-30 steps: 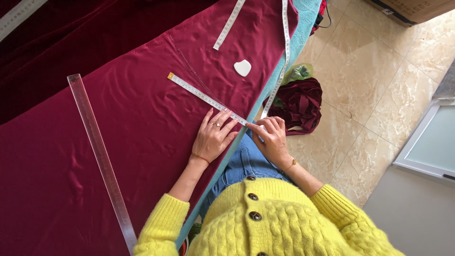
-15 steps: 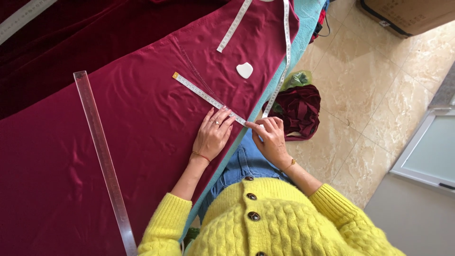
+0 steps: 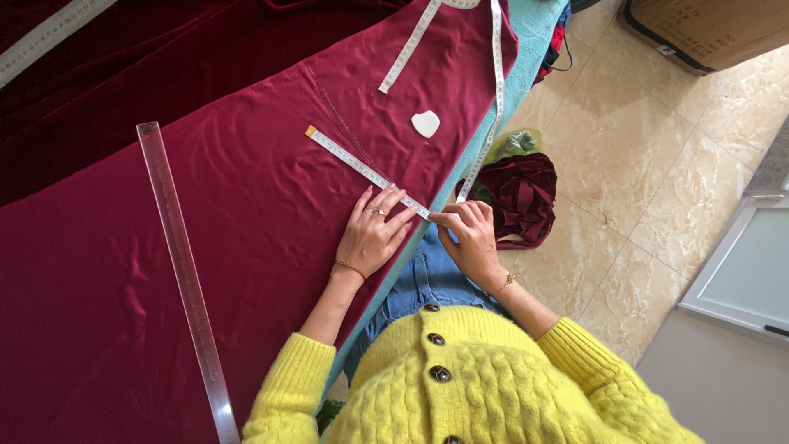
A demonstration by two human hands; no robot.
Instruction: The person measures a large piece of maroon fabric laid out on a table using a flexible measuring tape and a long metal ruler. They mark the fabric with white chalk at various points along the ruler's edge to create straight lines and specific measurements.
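The person's left hand (image 3: 371, 236) lies flat and open on the red fabric (image 3: 246, 214), fingers spread, its fingertips (image 3: 393, 197) pressing on the near end of a short strip of measuring tape (image 3: 362, 168). The tape runs straight away from that grip, up and to the left across the fabric, ending at a yellow tip well apart from the hand. The right hand (image 3: 472, 238) sits just beside the left one, at the fabric's edge; its grip is narrow, thumb and forefinger pinched on the tape's near end where it meets the table (image 3: 526, 74) edge. A pale piece of tailor's chalk (image 3: 426, 123) rests on the fabric beyond both hands, near a longer measuring tape (image 3: 496, 90) that runs along the edge. A long clear ruler (image 3: 185, 279) lies well to the left of the left hand.
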